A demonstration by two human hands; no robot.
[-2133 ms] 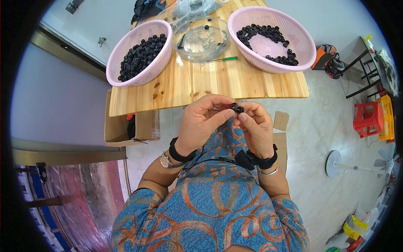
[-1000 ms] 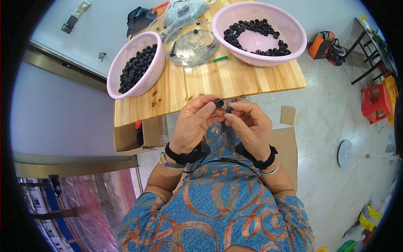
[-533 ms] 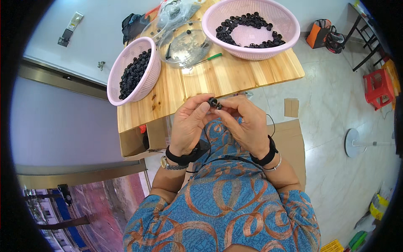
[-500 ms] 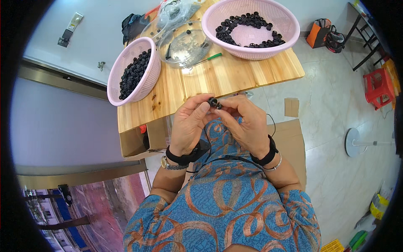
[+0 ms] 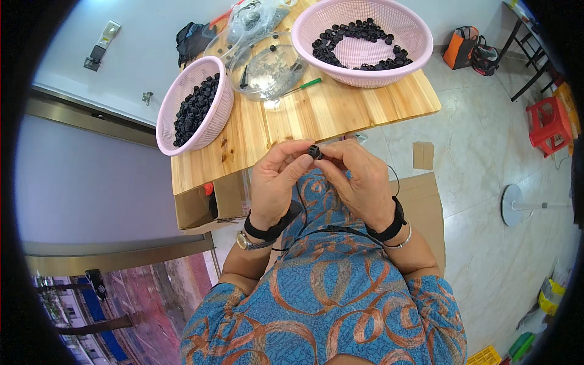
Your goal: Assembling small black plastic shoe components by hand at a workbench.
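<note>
A small round black plastic part [image 5: 314, 152] is pinched between the fingertips of both my hands, just in front of the table's near edge. My left hand [image 5: 277, 182] grips it from the left with thumb and forefinger. From the other side, the thumb and fingers of my right hand [image 5: 360, 182] close on the same part. Its underside is covered by my fingers, and whether it is one piece or two fitted together I cannot tell.
On the wooden table [image 5: 316, 115] stand a pink basket [image 5: 210, 125] heaped with black parts and a larger pink basket [image 5: 365, 76] holding more. Between them are a clear round tray [image 5: 267, 91] with small pieces and a green-handled tool [image 5: 310, 83]. Cardboard [image 5: 420, 201] lies below.
The round black part has turned between my fingers, its open end no longer facing up. The smaller black piece at my right fingertips now appears brought together with it.
</note>
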